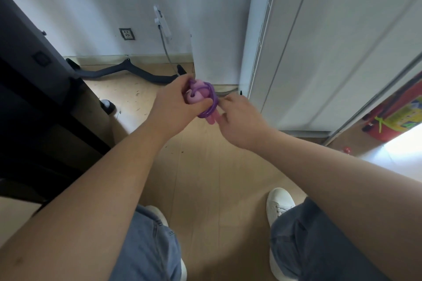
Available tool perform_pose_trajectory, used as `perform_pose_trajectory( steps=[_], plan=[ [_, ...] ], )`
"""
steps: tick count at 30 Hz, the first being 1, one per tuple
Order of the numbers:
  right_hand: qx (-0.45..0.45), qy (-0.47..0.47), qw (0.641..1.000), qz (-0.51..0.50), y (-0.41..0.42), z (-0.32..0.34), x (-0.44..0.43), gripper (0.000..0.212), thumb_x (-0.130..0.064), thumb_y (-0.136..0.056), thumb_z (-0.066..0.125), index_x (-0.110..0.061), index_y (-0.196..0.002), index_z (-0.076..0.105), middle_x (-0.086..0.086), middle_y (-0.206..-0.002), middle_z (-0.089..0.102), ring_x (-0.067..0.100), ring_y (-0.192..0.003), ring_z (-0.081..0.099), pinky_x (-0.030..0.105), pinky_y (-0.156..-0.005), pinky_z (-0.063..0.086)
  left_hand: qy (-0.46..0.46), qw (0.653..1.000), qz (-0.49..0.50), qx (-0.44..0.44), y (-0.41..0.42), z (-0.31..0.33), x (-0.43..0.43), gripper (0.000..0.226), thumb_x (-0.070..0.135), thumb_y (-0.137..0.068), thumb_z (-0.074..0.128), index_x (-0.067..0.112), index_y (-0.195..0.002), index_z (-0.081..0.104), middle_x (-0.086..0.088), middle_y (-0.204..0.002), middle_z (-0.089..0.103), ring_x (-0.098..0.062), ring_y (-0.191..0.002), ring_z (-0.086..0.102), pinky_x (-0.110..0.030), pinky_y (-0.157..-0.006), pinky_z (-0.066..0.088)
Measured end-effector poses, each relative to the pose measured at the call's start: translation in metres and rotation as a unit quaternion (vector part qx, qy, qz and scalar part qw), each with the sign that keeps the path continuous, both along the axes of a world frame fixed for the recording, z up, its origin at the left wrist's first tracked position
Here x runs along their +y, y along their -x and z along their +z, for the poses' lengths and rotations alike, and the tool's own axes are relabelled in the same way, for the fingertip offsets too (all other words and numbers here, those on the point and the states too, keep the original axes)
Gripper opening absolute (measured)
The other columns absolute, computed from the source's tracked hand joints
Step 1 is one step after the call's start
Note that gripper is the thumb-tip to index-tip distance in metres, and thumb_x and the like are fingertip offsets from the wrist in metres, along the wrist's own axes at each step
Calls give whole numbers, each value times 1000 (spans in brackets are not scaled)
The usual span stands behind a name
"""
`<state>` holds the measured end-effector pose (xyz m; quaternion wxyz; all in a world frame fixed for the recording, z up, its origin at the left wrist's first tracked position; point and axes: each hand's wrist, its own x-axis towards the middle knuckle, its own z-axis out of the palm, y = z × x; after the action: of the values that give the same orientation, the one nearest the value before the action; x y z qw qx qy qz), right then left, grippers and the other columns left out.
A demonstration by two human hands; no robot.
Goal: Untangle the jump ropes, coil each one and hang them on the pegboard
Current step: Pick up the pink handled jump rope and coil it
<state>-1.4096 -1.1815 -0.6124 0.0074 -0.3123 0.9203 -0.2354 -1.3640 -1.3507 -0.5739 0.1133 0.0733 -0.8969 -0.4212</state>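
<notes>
- Head view, floor: pale wood-look planks, smooth, with dark specks scattered near the wall.
- White panels: tall, flat and matte, with straight vertical seams and a slotted strip along the left edge, standing at the right.
- Wall: plain white, with a pale skirting strip at its foot.
- Dark furniture: black, hard-edged and boxy, filling the left side.
- Jeans: blue denim on both legs, at the bottom of the frame.
- Red bag: glossy, with a yellow printed panel, at the far right edge.
- Black bar: long and curved, with a matte finish, lying on the floor along the skirting.
- White sneaker: smooth upper with laces, flat on the planks.
- Left hand: grips the jump rope bundle, thumb laid across a pink handle.
- Right hand: just beside the bundle, fingers curled toward it with the tips at the cord; whether it pinches the cord cannot be told.
- Jump rope: held in the air between the hands, above the floor; the purple cord is thin, glossy and wound in tight loops around the rounded pink handles.
- Socket: square plate, low on the wall.
</notes>
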Motion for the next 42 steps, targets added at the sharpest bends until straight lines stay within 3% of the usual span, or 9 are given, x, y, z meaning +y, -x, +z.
perform_pose_trajectory(
  steps=[2,6,10,15,18,21,28,35,42],
  plan=[
    [-80,145,986,-32,8,11,3,39,-27,-91,32,-21,-96,70,3,-100,68,24,-101,61,36,-90,49,-5,999,-32,5,-3,2,3,59,31,-78,79,28,-132,54,19,-109,65,12,-90,60,-1,-73,45],
    [-259,286,920,-70,12,32,10,34,-45,-104,39,-38,-126,64,-6,-125,68,17,-118,62,45,-107,47,40,991,-128,17,-7,6,13,58,19,-81,76,26,-134,52,18,-100,68,3,-86,63,-11,-77,47],
    [-318,292,902,27,6,40,13,20,-23,-103,48,-21,-111,67,14,-100,72,49,-87,68,63,-78,58,79,979,-185,36,-9,4,19,58,10,-84,69,28,-137,52,11,-83,66,-10,-76,61,-10,-68,44],
    [-354,324,877,-3,13,43,18,23,-21,-99,62,-28,-120,71,7,-106,76,39,-98,72,62,-83,58,97,982,-150,64,-9,-2,20,81,19,-84,78,24,-153,37,12,-120,64,12,-99,57,0,-87,38],
    [-363,332,871,-6,16,43,22,27,-19,-96,66,-20,-123,70,9,-107,76,40,-99,71,63,-81,59,99,984,-108,97,-8,-6,28,83,24,-80,82,23,-151,39,2,-146,47,-2,-122,51,-17,-102,45],
    [-385,360,849,-31,17,44,25,22,-15,-97,66,-20,-117,72,10,-102,77,47,-94,71,60,-74,61,47,994,-47,91,-7,-5,30,70,28,-78,84,26,-139,50,7,-132,51,-2,-112,57,-19,-89,55],
    [-319,334,883,-79,22,41,26,16,-15,-96,66,-23,-104,78,-2,-88,76,9,-74,71,27,-59,59,-36,998,-23,35,-5,-4,30,53,24,-79,82,21,-126,59,14,-94,74,9,-82,65,-1,-69,44],
    [-287,349,887,-93,27,44,29,38,-1,-96,57,-22,-124,70,-3,-83,70,15,-66,71,35,-62,62,-132,991,-18,10,2,-9,27,37,19,-81,79,25,-117,71,8,-99,75,-6,-90,70,-29,-84,60],
    [-241,266,931,-60,21,46,26,18,-23,-101,61,-16,-102,77,6,-92,76,20,-65,75,35,-66,64,-141,987,-70,-26,-2,-4,35,30,20,-93,67,25,-122,67,12,-94,72,1,-83,70,-13,-67,53]
  ],
)
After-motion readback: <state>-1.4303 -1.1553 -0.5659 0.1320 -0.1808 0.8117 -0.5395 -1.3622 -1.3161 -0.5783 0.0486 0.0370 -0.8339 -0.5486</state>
